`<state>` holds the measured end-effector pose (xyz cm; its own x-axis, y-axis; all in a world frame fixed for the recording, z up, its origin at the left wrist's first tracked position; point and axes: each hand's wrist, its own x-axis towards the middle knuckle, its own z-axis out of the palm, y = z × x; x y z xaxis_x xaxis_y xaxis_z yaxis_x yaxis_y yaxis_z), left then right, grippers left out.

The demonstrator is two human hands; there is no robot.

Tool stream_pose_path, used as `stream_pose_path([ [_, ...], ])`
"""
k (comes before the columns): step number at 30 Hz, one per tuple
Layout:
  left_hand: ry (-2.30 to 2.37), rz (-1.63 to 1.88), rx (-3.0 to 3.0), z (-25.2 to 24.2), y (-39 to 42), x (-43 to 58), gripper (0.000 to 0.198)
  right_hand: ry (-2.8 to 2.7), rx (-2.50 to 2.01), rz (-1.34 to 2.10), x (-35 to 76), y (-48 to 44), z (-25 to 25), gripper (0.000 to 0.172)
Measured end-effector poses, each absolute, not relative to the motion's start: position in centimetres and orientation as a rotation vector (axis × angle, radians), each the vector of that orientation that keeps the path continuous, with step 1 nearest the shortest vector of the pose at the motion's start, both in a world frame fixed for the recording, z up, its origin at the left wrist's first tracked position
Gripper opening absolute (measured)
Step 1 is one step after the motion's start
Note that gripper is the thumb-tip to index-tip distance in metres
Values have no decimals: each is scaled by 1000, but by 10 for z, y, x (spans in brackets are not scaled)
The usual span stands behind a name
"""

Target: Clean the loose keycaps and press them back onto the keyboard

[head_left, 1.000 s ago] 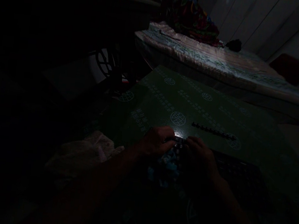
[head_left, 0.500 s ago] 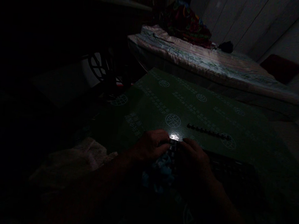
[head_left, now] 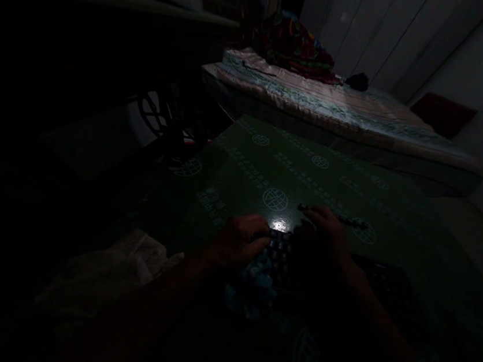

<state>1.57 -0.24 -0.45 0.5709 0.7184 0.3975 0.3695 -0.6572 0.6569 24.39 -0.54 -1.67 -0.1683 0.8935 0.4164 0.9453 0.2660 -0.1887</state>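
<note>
A black keyboard [head_left: 279, 252] lies on the green board, its right part very dark. My left hand [head_left: 244, 236] is closed around the keyboard's left end, fingers curled and thumb over the edge keys. Just below that hand sits a crumpled blue cloth [head_left: 250, 289]. Over the board beyond the keyboard, my right hand [head_left: 327, 228] has its fingertips pinched together; what is between them is too dark to make out. They are at the left end of a row of small black pieces [head_left: 354, 222] resembling keycaps, partly hidden by the hand.
The green board [head_left: 243, 169] carries printed white globes and lettering. A pale crumpled cloth [head_left: 137, 256] lies at the left. Behind stands a bed [head_left: 320, 100] with a red patterned bundle [head_left: 298, 48]. A dark shelf [head_left: 114, 1] and a spoked wheel [head_left: 153, 116] are on the left.
My right hand has moved up and away from the keyboard to the row of small black pieces. More keys now show beside my left hand, which stays at the keyboard's left end.
</note>
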Motion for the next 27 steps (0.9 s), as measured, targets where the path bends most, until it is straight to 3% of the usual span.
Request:
stream_pose_path([
  [5, 857, 910, 2298, -5, -2, 15, 9, -2264, -1967, -145, 251, 30, 5, 25],
  [13, 877, 887, 2282, -4, -4, 15, 10, -2457, -2044, -67, 252, 59, -2, 24],
  [23, 901, 909, 2223, -2, -5, 16, 9, -2431, -1885, 36, 251, 62, -6, 19],
  [27, 987, 925, 2037, 5, -6, 17, 9, -2311, -1552, 162, 236, 32, 4, 13],
])
